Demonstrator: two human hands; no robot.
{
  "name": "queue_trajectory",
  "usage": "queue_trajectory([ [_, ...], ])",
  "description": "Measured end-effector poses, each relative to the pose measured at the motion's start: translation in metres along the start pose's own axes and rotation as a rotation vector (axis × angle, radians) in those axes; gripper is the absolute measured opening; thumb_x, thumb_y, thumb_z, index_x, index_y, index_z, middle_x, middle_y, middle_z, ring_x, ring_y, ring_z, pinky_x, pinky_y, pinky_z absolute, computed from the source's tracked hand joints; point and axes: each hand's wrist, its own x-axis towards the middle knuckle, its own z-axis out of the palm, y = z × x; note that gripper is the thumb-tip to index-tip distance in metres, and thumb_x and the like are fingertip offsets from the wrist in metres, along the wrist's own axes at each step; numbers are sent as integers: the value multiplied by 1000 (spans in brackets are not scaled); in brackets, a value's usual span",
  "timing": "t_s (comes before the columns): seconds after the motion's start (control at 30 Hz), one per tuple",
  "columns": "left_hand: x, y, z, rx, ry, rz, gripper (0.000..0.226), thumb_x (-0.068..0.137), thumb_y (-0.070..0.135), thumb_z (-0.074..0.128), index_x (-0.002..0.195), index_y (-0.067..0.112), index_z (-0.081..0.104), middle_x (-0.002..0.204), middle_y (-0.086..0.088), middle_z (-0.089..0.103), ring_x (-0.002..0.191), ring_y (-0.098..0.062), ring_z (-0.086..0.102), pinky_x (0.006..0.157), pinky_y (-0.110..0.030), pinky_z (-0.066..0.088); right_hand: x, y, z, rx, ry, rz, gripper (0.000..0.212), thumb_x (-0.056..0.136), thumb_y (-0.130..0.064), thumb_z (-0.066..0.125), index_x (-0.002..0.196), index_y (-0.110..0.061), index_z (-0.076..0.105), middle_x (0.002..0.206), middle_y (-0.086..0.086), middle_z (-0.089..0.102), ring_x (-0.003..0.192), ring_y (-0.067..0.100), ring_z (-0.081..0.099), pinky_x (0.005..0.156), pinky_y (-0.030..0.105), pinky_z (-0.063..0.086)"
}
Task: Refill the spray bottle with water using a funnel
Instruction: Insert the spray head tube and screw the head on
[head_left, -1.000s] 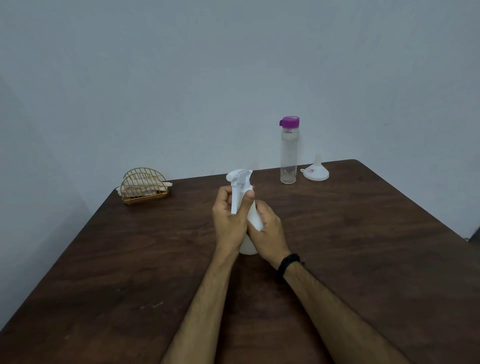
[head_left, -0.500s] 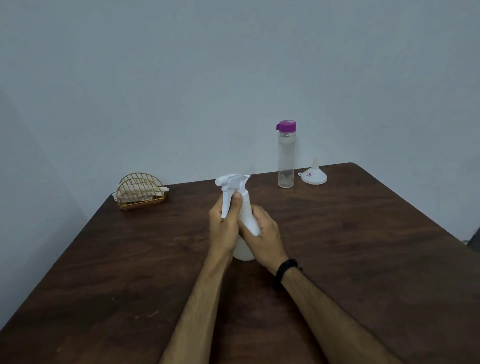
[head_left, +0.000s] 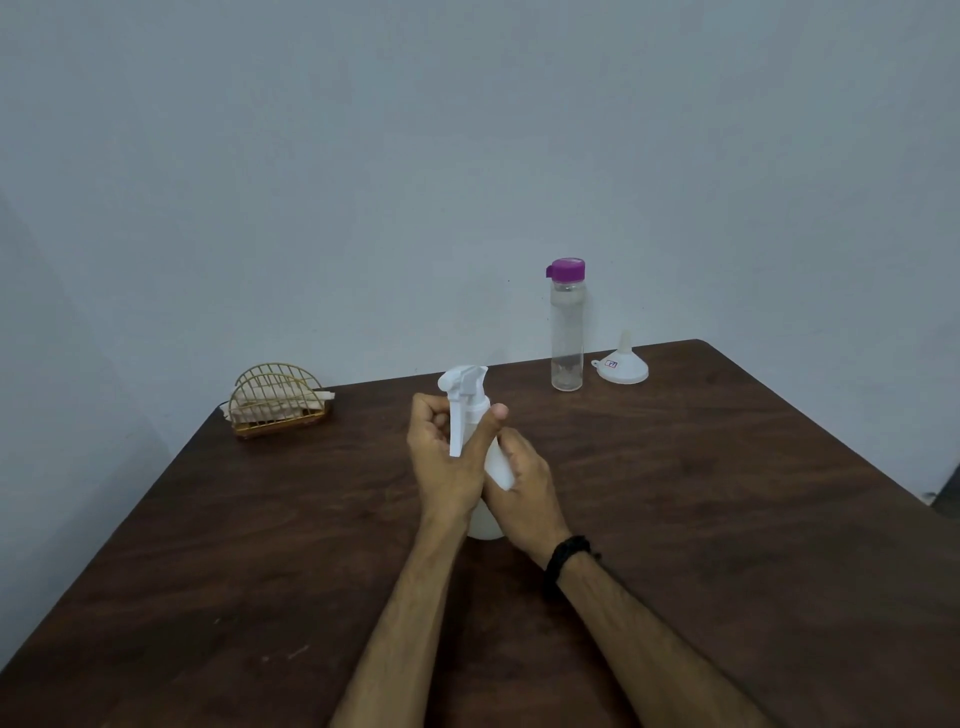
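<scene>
A white spray bottle (head_left: 485, 522) stands upright on the dark wooden table (head_left: 727, 519), near its middle. My left hand (head_left: 445, 462) is wrapped around the white trigger head (head_left: 464, 387) and neck. My right hand (head_left: 522, 493) clasps the bottle's body from the right and hides most of it. At the back of the table stands a tall clear water bottle (head_left: 567, 332) with a purple cap. Just right of it a white funnel (head_left: 622, 365) rests upside down, spout up.
A gold wire napkin holder (head_left: 278, 402) with napkins sits at the back left corner. A plain wall rises close behind the table. The table's right edge runs diagonally at the right of the frame.
My left hand has shifted its grip around the trigger head, and the head has turned slightly. The bottle stays in the same spot with my right hand on its body.
</scene>
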Motion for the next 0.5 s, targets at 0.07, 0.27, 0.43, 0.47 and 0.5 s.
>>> queue_trajectory([
  [0.07,1,-1,-2,-17,-17,-15,49,74,25,88,102,1,56,89,-13,68,74,-8,68,65,-21,55,0,0,0,0,-3,8,36,84,-46,63,109,-19,64,101,-8,66,96,13,64,81,38,56],
  [0.27,1,-5,-17,-70,-196,-140,22,100,28,55,114,18,68,106,-4,76,100,-14,72,80,-24,57,-1,-5,-1,-9,-13,27,43,82,-62,61,105,-25,64,98,-12,63,93,10,62,79,31,55],
  [0.43,2,-2,-12,-18,-164,-95,34,91,36,61,115,12,65,106,-9,74,99,-18,72,79,-23,56,-1,-4,-1,-9,-12,30,41,82,-59,60,103,-24,62,97,-11,63,91,9,62,77,31,55],
  [0.47,3,-1,-10,-13,-148,-85,37,89,36,64,116,11,61,108,-10,73,100,-19,72,79,-24,57,-1,-3,-1,-6,-12,30,41,83,-58,60,104,-23,63,98,-10,63,92,9,62,78,32,56],
  [0.5,4,-1,-8,-8,-133,-78,42,87,36,66,118,10,59,109,-11,72,101,-20,71,79,-24,57,-1,-2,0,-5,-13,33,41,83,-58,61,106,-23,63,99,-10,63,93,9,62,79,35,56],
])
